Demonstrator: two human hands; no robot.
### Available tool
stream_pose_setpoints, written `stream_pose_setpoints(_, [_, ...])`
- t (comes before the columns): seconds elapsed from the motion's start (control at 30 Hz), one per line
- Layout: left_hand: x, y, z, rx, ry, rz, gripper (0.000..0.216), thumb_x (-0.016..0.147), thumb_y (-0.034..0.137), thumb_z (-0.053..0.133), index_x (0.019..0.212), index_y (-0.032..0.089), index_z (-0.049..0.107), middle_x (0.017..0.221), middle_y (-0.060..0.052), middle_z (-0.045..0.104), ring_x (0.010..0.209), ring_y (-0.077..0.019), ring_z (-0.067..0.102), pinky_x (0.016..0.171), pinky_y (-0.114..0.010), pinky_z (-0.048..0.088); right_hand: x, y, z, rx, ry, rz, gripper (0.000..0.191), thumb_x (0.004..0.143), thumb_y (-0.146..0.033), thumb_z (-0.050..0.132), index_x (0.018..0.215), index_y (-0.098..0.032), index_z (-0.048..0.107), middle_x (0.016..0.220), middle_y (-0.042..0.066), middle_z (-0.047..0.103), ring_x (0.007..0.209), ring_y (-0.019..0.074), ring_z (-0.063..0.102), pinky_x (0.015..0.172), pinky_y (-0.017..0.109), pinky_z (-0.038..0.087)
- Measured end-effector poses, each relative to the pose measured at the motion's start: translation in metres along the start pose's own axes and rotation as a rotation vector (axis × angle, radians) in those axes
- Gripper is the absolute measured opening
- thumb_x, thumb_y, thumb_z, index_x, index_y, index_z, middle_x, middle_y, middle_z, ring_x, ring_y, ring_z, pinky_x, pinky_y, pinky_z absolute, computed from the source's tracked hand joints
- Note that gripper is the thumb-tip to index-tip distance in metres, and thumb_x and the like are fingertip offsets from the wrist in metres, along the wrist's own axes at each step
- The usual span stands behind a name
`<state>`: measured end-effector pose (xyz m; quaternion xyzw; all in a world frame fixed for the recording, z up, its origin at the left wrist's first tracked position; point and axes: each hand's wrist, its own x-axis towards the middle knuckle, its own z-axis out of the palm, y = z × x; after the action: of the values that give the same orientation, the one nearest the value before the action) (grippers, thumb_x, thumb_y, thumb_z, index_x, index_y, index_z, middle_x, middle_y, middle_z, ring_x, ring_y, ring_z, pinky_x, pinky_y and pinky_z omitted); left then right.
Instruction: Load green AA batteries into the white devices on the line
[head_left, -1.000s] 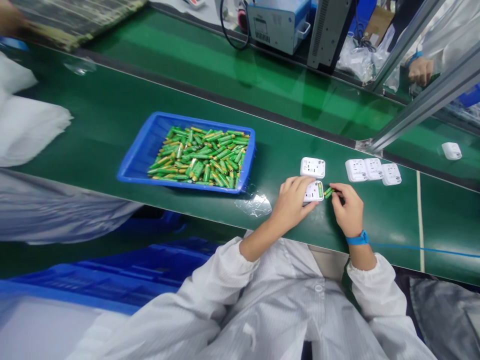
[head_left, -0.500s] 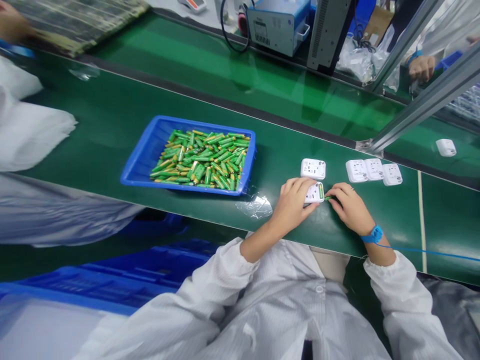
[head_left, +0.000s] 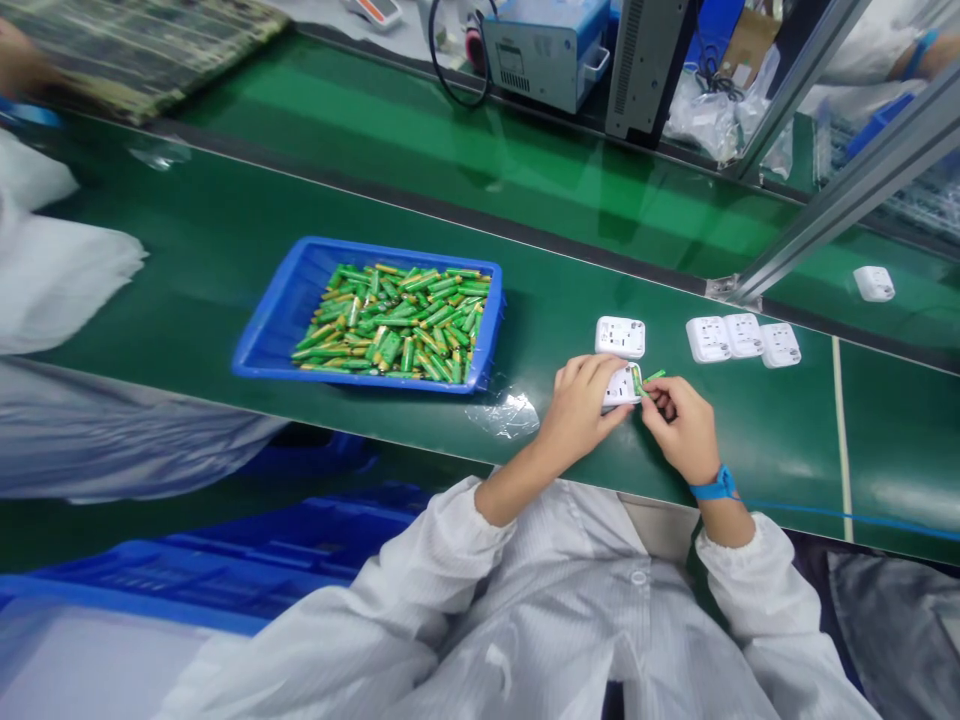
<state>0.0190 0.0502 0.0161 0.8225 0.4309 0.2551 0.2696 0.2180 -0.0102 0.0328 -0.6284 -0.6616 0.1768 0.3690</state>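
Note:
My left hand (head_left: 576, 408) is closed around a small white plastic device (head_left: 619, 388), pressing it to the green bench. At the device's right end an open slot shows a green battery (head_left: 637, 379). Pinched in the fingers of my right hand (head_left: 681, 425) is another slim green battery (head_left: 655, 376), tilted and sticking out beside that slot. My fingertips partly cover the slot's lower end. Just behind my left fingers lies a second white device (head_left: 620, 337), apparently closed.
A blue bin (head_left: 251, 345) of green-and-yellow batteries stands to the left. Several white devices (head_left: 709, 339) lie at right, one beyond a metal post (head_left: 806, 210). Clear plastic film (head_left: 510, 414) lies near the bench edge. A blue cord (head_left: 795, 510) runs from my right wrist. Co-workers' sleeves (head_left: 67, 255) show at left.
My right hand has moved left and closer to the device, and the battery in its fingers now points up and to the right. My left hand keeps its hold on the device.

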Motion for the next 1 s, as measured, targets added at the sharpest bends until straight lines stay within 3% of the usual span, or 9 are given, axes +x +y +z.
stream_pose_setpoints(0.13, [-0.001,0.001,-0.001,0.000,0.006,0.008,0.050,0.101,0.027,0.077,0.149,0.022,0.064,0.154,-0.012,0.068,0.141,-0.0345,0.057,0.115,-0.048,0.048,0.006,-0.011,0.018,0.004,0.076,0.041,0.010,0.104,-0.029,0.069,0.108,-0.023,0.075,0.090,0.003,0.072,0.079,0.0211,0.067,0.080,0.036,0.059])
stream_pose_setpoints(0.23, [-0.001,0.001,-0.001,-0.008,0.001,0.003,0.052,0.101,0.027,0.077,0.151,0.023,0.063,0.154,-0.012,0.067,0.140,-0.0345,0.057,0.116,-0.049,0.048,0.006,-0.013,0.019,0.005,0.089,0.046,0.014,0.105,-0.036,0.072,0.110,-0.024,0.077,0.093,0.005,0.075,0.079,0.0219,0.069,0.079,0.038,0.061])
stream_pose_setpoints(0.33, [-0.001,0.001,-0.001,-0.019,-0.005,-0.005,0.053,0.100,0.027,0.079,0.151,0.023,0.063,0.154,-0.012,0.067,0.140,-0.0345,0.057,0.116,-0.049,0.048,-0.002,-0.012,0.013,0.020,0.063,0.003,0.020,0.109,-0.037,0.069,0.121,-0.025,0.079,0.116,0.010,0.082,0.094,0.0245,0.077,0.083,0.039,0.065])
stream_pose_setpoints(0.47, [0.000,0.001,-0.001,-0.035,-0.015,-0.017,0.057,0.098,0.026,0.082,0.151,0.023,0.062,0.155,-0.011,0.066,0.141,-0.0341,0.056,0.118,-0.049,0.048,-0.019,-0.008,0.010,-0.037,-0.006,-0.092,0.033,0.113,-0.032,0.065,0.143,-0.027,0.076,0.145,0.012,0.078,0.133,0.0306,0.075,0.111,0.049,0.063])
stream_pose_setpoints(0.63, [0.001,0.000,-0.003,-0.048,-0.034,-0.051,0.058,0.097,0.026,0.082,0.152,0.024,0.062,0.154,-0.010,0.068,0.141,-0.0343,0.057,0.117,-0.050,0.048,-0.024,-0.009,0.015,-0.121,-0.075,-0.102,0.045,0.114,-0.028,0.058,0.158,-0.025,0.068,0.160,0.015,0.069,0.143,0.0339,0.068,0.121,0.057,0.057])
stream_pose_setpoints(0.8, [0.002,0.000,-0.005,-0.044,-0.042,-0.051,0.056,0.099,0.026,0.080,0.152,0.026,0.063,0.153,-0.010,0.069,0.141,-0.0350,0.057,0.117,-0.050,0.048,-0.021,-0.011,0.016,-0.138,-0.079,-0.088,0.044,0.114,-0.026,0.055,0.155,-0.028,0.071,0.160,0.014,0.069,0.139,0.0348,0.070,0.118,0.061,0.058])
stream_pose_setpoints(1.0, [-0.001,0.002,-0.002,-0.021,-0.018,-0.011,0.059,0.099,0.033,0.082,0.154,0.024,0.060,0.155,-0.012,0.067,0.143,-0.0351,0.057,0.118,-0.050,0.047,-0.014,0.004,0.011,-0.140,0.124,-0.065,0.041,0.114,-0.025,0.052,0.147,-0.026,0.075,0.149,0.016,0.075,0.140,0.0335,0.069,0.118,0.059,0.055])
